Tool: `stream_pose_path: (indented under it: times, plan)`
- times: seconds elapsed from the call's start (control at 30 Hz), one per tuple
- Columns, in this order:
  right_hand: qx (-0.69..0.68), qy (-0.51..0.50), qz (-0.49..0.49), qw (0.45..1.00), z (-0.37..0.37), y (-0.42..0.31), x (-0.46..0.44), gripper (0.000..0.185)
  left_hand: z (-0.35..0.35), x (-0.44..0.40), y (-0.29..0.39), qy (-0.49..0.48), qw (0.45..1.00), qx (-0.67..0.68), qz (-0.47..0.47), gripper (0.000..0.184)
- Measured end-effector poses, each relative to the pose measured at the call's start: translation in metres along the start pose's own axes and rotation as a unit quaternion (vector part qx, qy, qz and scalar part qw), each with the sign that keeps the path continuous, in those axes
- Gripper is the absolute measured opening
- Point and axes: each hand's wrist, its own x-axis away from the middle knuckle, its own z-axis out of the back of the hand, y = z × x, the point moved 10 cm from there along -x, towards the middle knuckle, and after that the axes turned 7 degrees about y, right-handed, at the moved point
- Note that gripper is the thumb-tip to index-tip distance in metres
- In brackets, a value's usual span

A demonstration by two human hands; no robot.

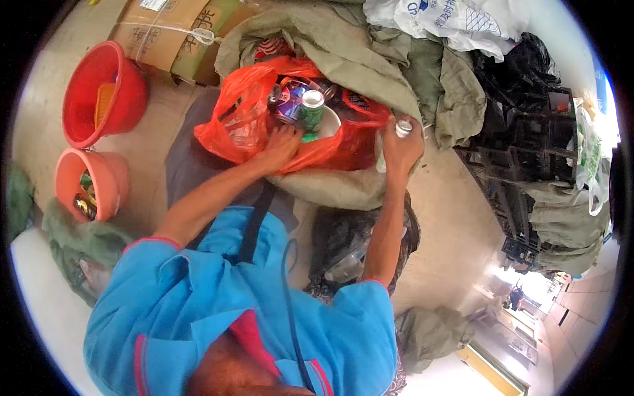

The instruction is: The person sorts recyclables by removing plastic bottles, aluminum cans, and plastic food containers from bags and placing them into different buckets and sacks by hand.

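An open red plastic bag (228, 129) full of drink cans sits inside a large olive-green sack (343, 188) in front of me. My left hand (284, 146) reaches over the near rim of the bag, its fingers curled down beside the cans; what they grip is hidden. Close by stand a green can (312, 113) with a pale top and a purple-blue can (289, 100). A white round container (329, 123) lies partly under them. At the sack's right edge, my right hand (404, 150) is closed around a can (403, 128) with a silvery top.
On the left are a red basin (74, 99) and a smaller salmon-coloured bucket (109, 165) with items inside. Cardboard boxes (155, 33) stand behind. A black plastic bag (403, 231) lies under my right arm. Black crates (489, 178) and draped sacks line the right side.
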Motion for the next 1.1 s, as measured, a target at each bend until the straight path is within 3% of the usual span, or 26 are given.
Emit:
stream_pose_path:
  times: [0.07,0.1,0.13,0.17,0.23,0.27,0.33,0.43,0.57,0.8,0.87,1.0,1.1]
  plan:
    - [-0.191,-0.118,-0.015,0.974,-0.005,-0.049,0.015,0.034,-0.009,-0.005,0.001,-0.052,0.996,-0.069,0.005,0.037]
    - [-0.213,-0.166,0.016,0.963,-0.013,-0.073,0.025,0.034,-0.012,-0.004,0.001,-0.052,0.996,-0.07,0.003,0.037]
    - [-0.171,-0.234,0.003,0.957,-0.041,-0.071,0.033,0.036,-0.013,-0.005,0.002,-0.031,0.996,-0.078,-0.012,0.036]
    - [-0.172,-0.233,0.004,0.957,-0.061,-0.07,0.031,0.036,-0.012,-0.005,0.003,-0.01,0.996,-0.086,-0.025,0.036]
    - [-0.03,-0.267,0.123,0.955,-0.105,-0.074,0.036,0.037,0.005,0.001,0.008,0.01,0.998,-0.063,-0.029,0.036]
    - [-0.032,-0.265,0.125,0.956,-0.118,-0.068,0.034,0.037,0.016,0.0,0.01,0.033,0.998,-0.04,-0.034,0.036]
    - [0.108,-0.394,0.098,0.907,-0.162,-0.029,0.051,0.046,0.019,-0.006,-0.001,0.057,0.996,-0.072,-0.02,0.037]
    - [0.154,-0.415,0.162,0.882,-0.188,0.009,0.077,0.042,0.048,-0.003,0.001,0.094,0.992,-0.088,-0.005,0.044]
    - [0.107,-0.324,0.075,0.937,-0.132,0.024,0.076,0.028,0.067,-0.007,0.001,0.106,0.993,-0.048,0.016,0.058]
    - [0.102,-0.213,0.031,0.971,-0.054,0.031,0.082,0.029,0.068,-0.003,-0.01,0.144,0.988,-0.023,0.059,0.064]
    - [0.037,-0.101,0.052,0.993,-0.03,0.02,0.078,0.026,0.058,-0.006,-0.012,0.116,0.99,-0.061,0.05,0.062]
    - [-0.014,-0.042,0.072,0.996,-0.015,0.012,0.076,0.022,0.046,-0.005,-0.017,0.072,0.992,-0.091,0.053,0.058]
    - [-0.076,0.0,0.007,0.997,-0.004,0.023,0.074,0.019,0.044,-0.003,-0.01,0.023,0.992,-0.114,0.039,0.051]
